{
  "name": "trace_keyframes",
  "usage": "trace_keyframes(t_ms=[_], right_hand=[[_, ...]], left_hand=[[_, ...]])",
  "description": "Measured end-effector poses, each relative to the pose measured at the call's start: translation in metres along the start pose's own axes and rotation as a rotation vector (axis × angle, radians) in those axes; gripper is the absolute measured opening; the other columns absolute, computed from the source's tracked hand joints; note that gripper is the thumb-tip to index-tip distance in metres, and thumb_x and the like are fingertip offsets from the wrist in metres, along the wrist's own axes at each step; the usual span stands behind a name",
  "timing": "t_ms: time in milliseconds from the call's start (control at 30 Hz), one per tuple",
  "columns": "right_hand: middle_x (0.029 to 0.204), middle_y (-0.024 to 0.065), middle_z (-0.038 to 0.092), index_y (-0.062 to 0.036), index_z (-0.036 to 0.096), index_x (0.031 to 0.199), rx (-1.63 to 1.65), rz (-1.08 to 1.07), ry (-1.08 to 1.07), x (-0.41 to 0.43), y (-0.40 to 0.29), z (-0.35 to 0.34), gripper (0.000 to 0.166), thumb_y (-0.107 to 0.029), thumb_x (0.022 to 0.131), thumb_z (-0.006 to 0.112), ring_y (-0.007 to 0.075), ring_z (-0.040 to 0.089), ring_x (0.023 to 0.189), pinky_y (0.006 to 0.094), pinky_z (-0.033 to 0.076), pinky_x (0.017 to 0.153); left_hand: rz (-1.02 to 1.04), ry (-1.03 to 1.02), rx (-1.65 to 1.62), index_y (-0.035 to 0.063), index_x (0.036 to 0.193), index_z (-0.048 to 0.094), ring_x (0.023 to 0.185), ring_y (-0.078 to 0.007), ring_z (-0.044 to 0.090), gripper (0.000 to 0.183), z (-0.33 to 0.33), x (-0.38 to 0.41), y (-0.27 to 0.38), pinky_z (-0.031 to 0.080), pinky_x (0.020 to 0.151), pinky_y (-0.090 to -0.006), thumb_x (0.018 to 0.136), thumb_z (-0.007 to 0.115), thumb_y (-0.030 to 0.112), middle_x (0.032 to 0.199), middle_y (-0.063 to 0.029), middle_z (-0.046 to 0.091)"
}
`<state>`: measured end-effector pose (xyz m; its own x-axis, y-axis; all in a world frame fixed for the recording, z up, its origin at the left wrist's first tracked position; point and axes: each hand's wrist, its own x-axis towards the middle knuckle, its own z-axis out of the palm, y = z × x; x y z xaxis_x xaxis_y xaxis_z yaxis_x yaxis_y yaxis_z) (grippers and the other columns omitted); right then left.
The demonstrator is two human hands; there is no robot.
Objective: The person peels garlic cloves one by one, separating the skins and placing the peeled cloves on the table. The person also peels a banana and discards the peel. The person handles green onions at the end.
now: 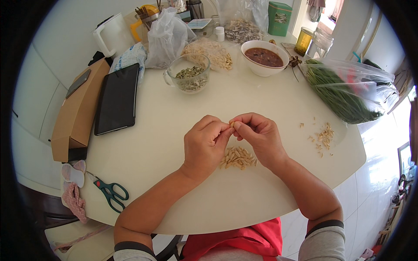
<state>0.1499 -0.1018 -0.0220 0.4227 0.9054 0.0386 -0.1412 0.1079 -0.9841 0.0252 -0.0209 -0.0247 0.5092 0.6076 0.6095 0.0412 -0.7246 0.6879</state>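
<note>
My left hand (207, 142) and my right hand (258, 135) meet fingertip to fingertip above the middle of the table. Between their thumbs and index fingers they pinch one pale pumpkin seed (232, 124), mostly covered by the fingertips. A small pile of unshelled pumpkin seeds (240, 159) lies on the tabletop just below, partly behind my left hand. Farther off, a glass cup with a handle (168, 75) holds green shelled kernels (190, 74). Broken seed shells (324, 137) are scattered to the right of my right hand.
Dark-handled scissors (112, 194), a black tablet (117, 101) and a cardboard box (76, 111) lie at left. A bowl of reddish-brown porridge (266, 69) stands at the back, near a bag of pale seeds (209, 50). Bagged green stalks (339, 91) lie at right by the table's edge (361, 163).
</note>
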Motion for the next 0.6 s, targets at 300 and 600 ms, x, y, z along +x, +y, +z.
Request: trace_keyframes(t_ms=[300, 600], right_hand=[[0.076, -0.0002, 0.059, -0.0008, 0.062, 0.089, 0.007, 0.064, 0.041, -0.0011, 0.0005, 0.0022, 0.012, -0.012, 0.085, 0.06, 0.0046, 0.05, 0.068, 0.019, 0.042, 0.062], [0.079, 0.0023, 0.061, 0.0009, 0.061, 0.09, 0.074, 0.122, 0.025, -0.0011, -0.0022, 0.0017, 0.014, -0.011, 0.084, 0.058, 0.007, 0.053, 0.072, 0.0206, 0.044, 0.066]], left_hand=[[-0.008, -0.011, 0.011, 0.0024, 0.071, 0.06, 0.053, -0.0164, 0.054, 0.009, 0.0019, -0.0015, -0.0003, 0.041, 0.045, -0.0278, 0.073, 0.069, 0.002, 0.07, -0.0043, 0.057], [-0.041, -0.032, 0.015, 0.002, 0.072, 0.061, 0.054, -0.0162, 0.053, 0.007, 0.0018, -0.002, -0.0013, 0.042, 0.046, -0.0278, 0.074, 0.068, 0.002, 0.07, -0.0048, 0.057]])
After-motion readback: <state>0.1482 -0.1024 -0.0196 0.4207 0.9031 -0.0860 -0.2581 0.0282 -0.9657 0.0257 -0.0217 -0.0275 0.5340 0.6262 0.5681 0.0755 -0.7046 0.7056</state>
